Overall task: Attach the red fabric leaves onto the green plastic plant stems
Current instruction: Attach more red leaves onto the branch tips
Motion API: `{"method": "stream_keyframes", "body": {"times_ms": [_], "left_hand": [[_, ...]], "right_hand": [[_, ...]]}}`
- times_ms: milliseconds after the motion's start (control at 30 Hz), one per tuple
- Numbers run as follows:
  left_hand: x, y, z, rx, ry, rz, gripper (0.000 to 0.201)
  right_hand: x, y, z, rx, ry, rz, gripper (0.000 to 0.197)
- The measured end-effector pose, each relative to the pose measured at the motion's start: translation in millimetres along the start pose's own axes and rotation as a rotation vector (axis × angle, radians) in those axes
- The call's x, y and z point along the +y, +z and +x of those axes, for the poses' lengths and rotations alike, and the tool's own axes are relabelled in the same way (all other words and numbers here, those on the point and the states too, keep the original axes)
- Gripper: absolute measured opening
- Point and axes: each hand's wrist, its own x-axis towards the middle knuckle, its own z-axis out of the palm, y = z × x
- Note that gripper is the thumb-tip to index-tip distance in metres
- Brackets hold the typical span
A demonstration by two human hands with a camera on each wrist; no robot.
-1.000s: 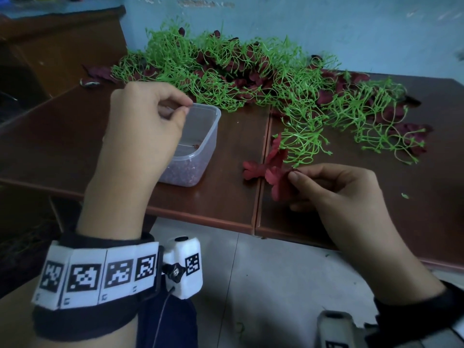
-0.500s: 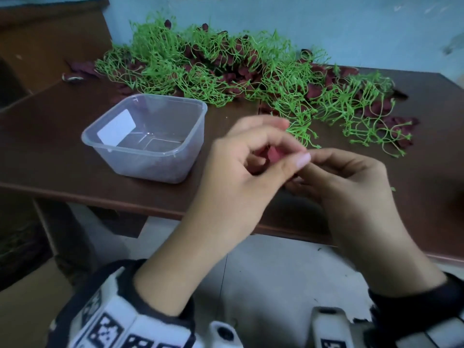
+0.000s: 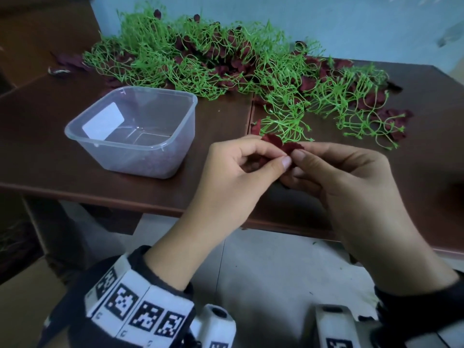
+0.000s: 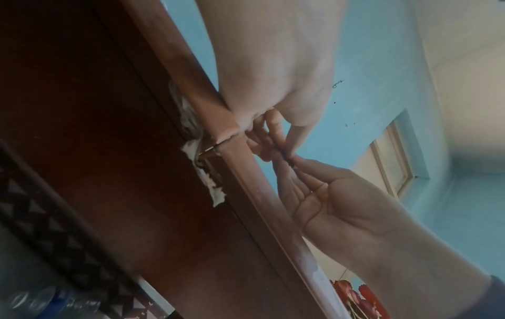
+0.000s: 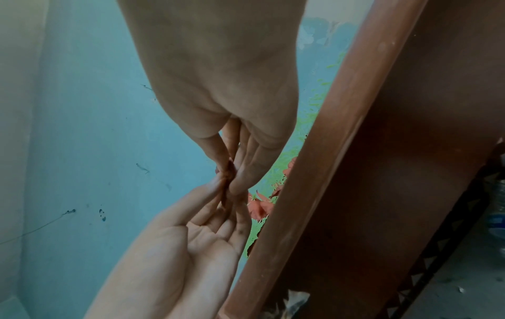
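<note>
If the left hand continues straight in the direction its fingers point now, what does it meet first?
The left hand points rightward at the right hand; their fingertips already meet on the red leaf pinched between them. So it would probably meet that leaf and the right fingertips first.

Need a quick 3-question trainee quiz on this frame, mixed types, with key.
1. True or false: the clear plastic tub stands to the right of both hands.
2. Multiple choice: what do the left hand and the right hand pinch between them? A) a red fabric leaf B) a bottle cap C) a coin
3. Fill in: the heap of green plastic stems lies on the brown ____.

Key: 1 false, the tub stands to the left of the hands. 2 A, both hands meet at the leaf, near the table's front edge. 3 table.
</note>
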Motion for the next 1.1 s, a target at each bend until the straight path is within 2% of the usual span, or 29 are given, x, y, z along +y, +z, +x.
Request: {"method": "stream_keyframes", "body": {"times_ms": [167,533,733,833,1100], "left_hand": [[1.2,-3.9,3.5,0.052,-0.028,0.02,0.002],[-6.1,-2.8,3.7,0.126,-0.041,0.055,0.007],[-4.4,-6.0,4.1,0.112,-0.102,0.023,0.006],[-3.7,-8.9,5.0,0.058,-0.098,-0.005,0.009],[-3.9,-5.6,4.4,0.108,-0.037,0.037,0.01]], "right_hand": [[-0.1,-0.6,-0.9,-0.024,-0.018,-0.058,0.009],[1.7,2.6,-4.5,-0.039,-0.172,-0.315,0.013],[1.4,1.4,-3.6,-0.023,-0.166,-0.344,0.011],[0.7,0.4,-4.0,-0.007,-0.154,-0.358,0.011],[2.7,-0.8,-2.8,-0.016,-0.099,-0.313,0.009]]}}
